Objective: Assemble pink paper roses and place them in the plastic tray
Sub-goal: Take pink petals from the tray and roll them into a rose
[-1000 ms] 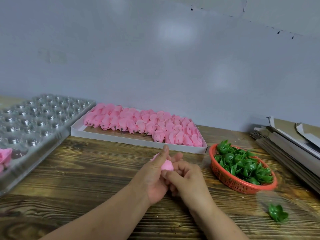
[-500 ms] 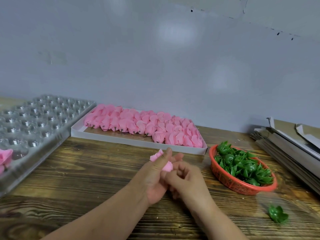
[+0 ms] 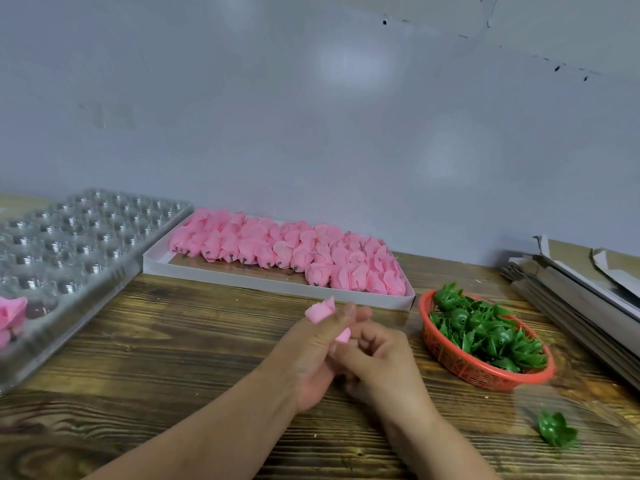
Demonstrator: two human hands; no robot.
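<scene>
At the middle of the brown wooden counter (image 3: 145, 344), the left hand (image 3: 308, 355) pinches a small pink paper rose (image 3: 321, 312) between thumb and curled fingers, the bloom poking up past the thumb. The right hand (image 3: 377, 358) has its fingers curled in against the rose's lower end, touching the left hand; whether they grip a green piece I cannot tell. The clear plastic tray with round cups (image 3: 86, 244) lies well apart to the left, one pink rose (image 3: 12, 313) in its near corner. The soft paper could crush or unroll if the pinch tightens, and a loose base could drop out on the carry to the tray.
</scene>
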